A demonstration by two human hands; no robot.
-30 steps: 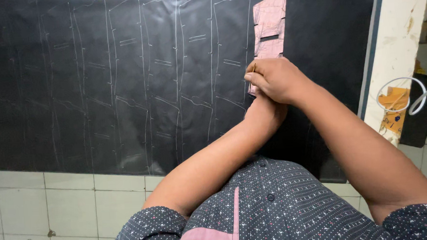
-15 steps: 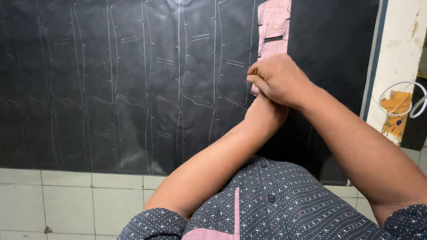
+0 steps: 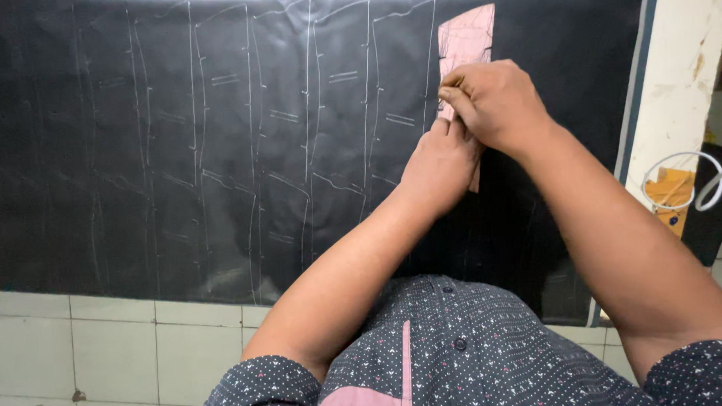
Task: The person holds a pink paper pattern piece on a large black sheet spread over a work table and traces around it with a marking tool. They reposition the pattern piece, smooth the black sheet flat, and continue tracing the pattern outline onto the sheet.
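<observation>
Pink paper pattern (image 3: 468, 37): long, narrow, lying flat on black cloth (image 3: 126, 116) bearing chalk outlines. Left hand (image 3: 439, 162) is pressing it down, fingers flat. Right hand (image 3: 496, 105) is closing around what is probably chalk, hidden.

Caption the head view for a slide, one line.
Left hand pins a pink pattern piece to black fabric while the right hand traces its edge beside earlier chalk outlines.

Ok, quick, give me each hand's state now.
Left hand: flat, pressing the pink pattern piece onto the black fabric.
Right hand: fingers closed on a small marker, barely visible.
</observation>
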